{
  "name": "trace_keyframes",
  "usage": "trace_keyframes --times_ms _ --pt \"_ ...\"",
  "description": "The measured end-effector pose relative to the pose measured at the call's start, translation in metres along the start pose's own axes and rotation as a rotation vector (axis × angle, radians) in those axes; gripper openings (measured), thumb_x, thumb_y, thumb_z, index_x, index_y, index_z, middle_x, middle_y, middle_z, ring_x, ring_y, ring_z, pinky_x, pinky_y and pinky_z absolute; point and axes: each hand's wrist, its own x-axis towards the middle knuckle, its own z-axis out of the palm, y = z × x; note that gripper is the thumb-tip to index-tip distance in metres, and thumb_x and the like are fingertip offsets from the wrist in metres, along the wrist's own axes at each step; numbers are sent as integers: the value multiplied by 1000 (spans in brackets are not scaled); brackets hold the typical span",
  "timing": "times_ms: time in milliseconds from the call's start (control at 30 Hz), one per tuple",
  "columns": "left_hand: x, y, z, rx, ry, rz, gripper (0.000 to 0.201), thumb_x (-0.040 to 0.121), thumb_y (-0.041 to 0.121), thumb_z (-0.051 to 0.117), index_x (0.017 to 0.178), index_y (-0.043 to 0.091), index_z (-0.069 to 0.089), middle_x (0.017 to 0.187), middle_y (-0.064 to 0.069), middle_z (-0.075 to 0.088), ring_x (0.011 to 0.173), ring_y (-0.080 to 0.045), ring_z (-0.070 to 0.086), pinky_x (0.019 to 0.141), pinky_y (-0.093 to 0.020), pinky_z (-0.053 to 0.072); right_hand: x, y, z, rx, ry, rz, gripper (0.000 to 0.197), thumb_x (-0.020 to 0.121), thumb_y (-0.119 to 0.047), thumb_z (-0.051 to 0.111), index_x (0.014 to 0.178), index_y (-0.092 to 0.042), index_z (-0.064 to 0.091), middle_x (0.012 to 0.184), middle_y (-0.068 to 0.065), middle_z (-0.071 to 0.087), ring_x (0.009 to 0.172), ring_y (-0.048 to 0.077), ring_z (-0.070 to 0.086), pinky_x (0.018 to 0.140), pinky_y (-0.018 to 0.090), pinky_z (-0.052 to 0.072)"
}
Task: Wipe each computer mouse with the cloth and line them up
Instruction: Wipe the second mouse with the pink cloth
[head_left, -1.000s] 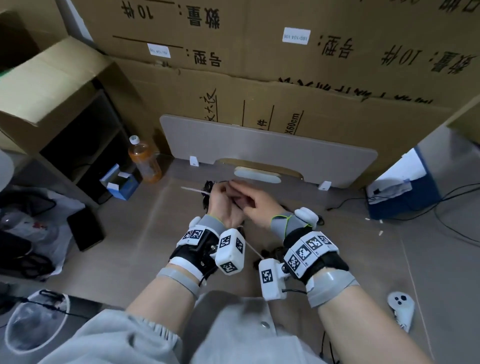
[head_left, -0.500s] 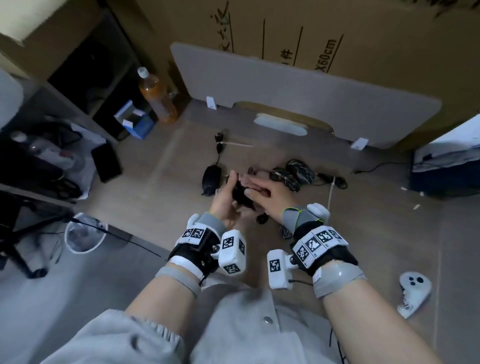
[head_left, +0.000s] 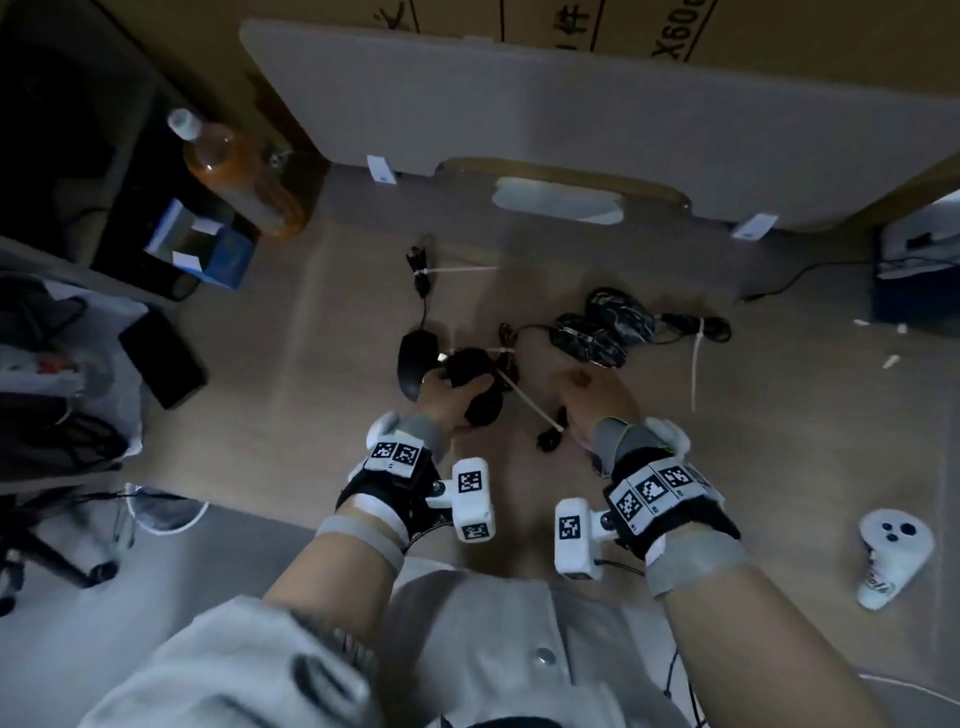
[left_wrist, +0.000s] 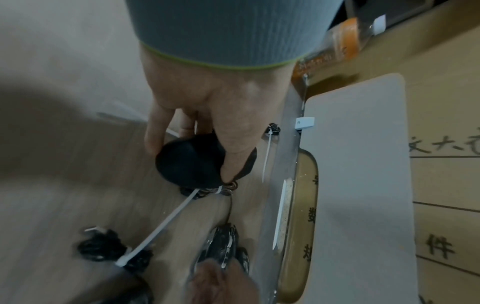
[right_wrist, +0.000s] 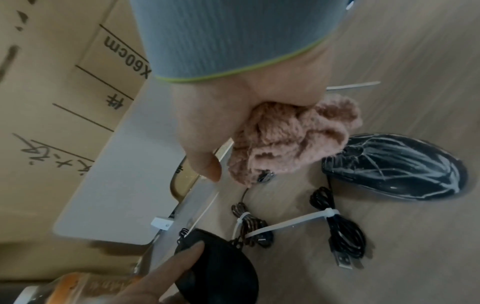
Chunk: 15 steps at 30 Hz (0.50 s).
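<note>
My left hand (head_left: 457, 387) grips a plain black mouse (left_wrist: 189, 162) low over the wood-coloured surface, thumb on one side and fingers on the other. Its zip-tied cable bundle (left_wrist: 210, 191) trails from it. Just to the left lies another black mouse (head_left: 415, 358). My right hand (head_left: 587, 387) is apart from the held mouse, to its right, and holds a bunched pink cloth (right_wrist: 285, 139). Two black mice with pale streaks (head_left: 587, 340) (head_left: 621, 312) lie beyond the right hand; the nearer one (right_wrist: 394, 166) sits right by the cloth.
Tied cable bundles (right_wrist: 342, 236) lie between the mice. A grey board (head_left: 571, 104) leans on cartons at the back. An orange drink bottle (head_left: 239, 176), a blue box (head_left: 208, 249) and a black phone (head_left: 163, 358) are left; a white controller (head_left: 891, 556) lies right.
The hands have come apart: the right hand with the cloth moved right, off the mouse. The left hand carried the mouse left and down beside the other black mouse. The view tilted down.
</note>
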Motion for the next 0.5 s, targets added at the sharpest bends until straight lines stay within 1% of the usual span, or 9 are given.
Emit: trace_keyframes --times_ms 67,100,167,200,267,300,367,433,500 --pt "17 4 -3 61 26 12 41 88 14 79 121 11 56 103 -6 66 99 -25 64 90 -44 60 11 -2 3 -10 35 44 20 89 -44 63 95 -25 62 86 0 63 67 19 55 67 32 44" --pt "26 8 -3 81 42 38 32 91 6 73 118 10 57 91 -4 64 91 -25 63 84 -39 60 17 -3 4 -9 55 67 19 87 -39 67 100 -27 61 97 2 65 70 18 57 69 33 46" --pt "34 12 -6 122 85 91 20 92 -4 65 110 4 61 79 -6 61 78 -25 62 64 -27 56 23 2 5 -29 76 114 38 83 -32 72 117 -26 55 121 9 57 85 27 62 76 38 51" --pt "40 12 -7 159 89 98 16 90 -5 65 105 0 64 78 -6 61 79 -27 64 64 -25 54 27 5 5 -65 79 149 48 83 -30 73 125 -24 50 127 12 48 93 34 61 78 39 51" --pt "52 9 -7 214 89 66 7 87 -4 68 92 0 64 77 -7 62 86 -30 65 75 -33 51 32 15 3 -104 99 229 53 84 -25 72 129 -20 43 131 14 38 98 41 58 77 39 46" --pt "52 9 -6 196 108 54 9 85 1 71 90 2 64 79 -7 63 86 -29 64 79 -35 50 31 21 2 -112 122 248 53 84 -23 71 128 -20 43 131 15 37 98 42 59 78 40 47" --pt "53 7 -2 209 180 60 25 78 17 79 98 6 68 86 -8 68 83 -26 64 81 -33 54 31 30 -1 -119 172 291 59 81 -18 73 131 -18 42 133 16 35 101 44 59 86 42 50" --pt "50 8 0 202 195 77 16 80 18 80 79 12 65 76 -3 64 73 -21 60 66 -28 49 31 35 -1 -105 183 349 74 76 -16 77 138 -18 36 137 19 32 108 45 56 94 44 50" --pt "49 4 2 206 224 50 31 83 13 79 63 14 55 65 0 55 66 -20 52 58 -29 38 30 43 -3 -131 105 417 95 73 -22 84 146 -19 24 144 21 25 122 46 49 101 47 46"
